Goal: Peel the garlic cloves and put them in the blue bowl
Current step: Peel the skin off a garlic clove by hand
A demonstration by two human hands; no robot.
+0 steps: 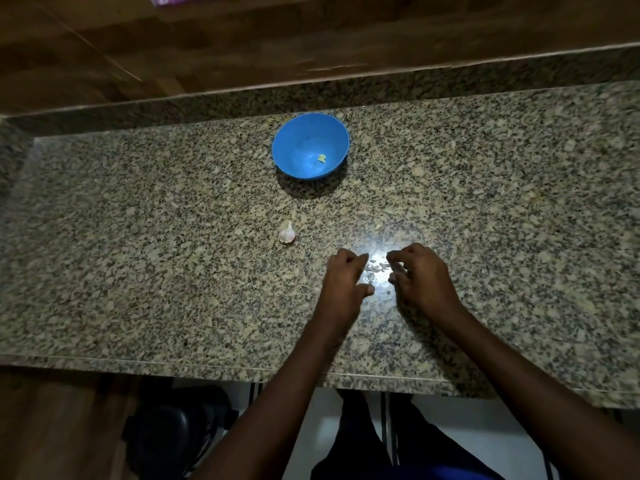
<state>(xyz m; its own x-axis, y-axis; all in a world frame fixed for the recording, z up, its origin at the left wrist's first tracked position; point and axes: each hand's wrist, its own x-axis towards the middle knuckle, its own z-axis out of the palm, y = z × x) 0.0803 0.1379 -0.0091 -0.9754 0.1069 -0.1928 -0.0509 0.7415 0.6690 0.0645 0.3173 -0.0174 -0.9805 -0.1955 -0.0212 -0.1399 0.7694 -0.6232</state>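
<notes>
**Peel scraps between the hands, one clove in the bowl**

Both hands are set low on the granite counter (138,202), near its front edge; the left hand (346,282) and the right hand (420,282) face each other with fingers loosely curled, and a small scatter of pale peel scraps (375,268) lies between them under a bright glare. Whether a clove is pinched in either hand cannot be told; nothing held is plainly shown. The blue bowl (298,133) stands well beyond the hands toward the back of the counter, and one peeled yellowish clove (322,158) lies inside it. A garlic piece still in its skin (286,232) rests on the counter between bowl and hands, to the left of them.

The step in hand is judged to be either gathering the scraps or turning to the next piece; the unpeeled piece is best taken up next, its skin split at the root end and stripped over the existing scraps, so that the litter is kept in one place; only bare cloves should be carried to the bowl.
</notes>
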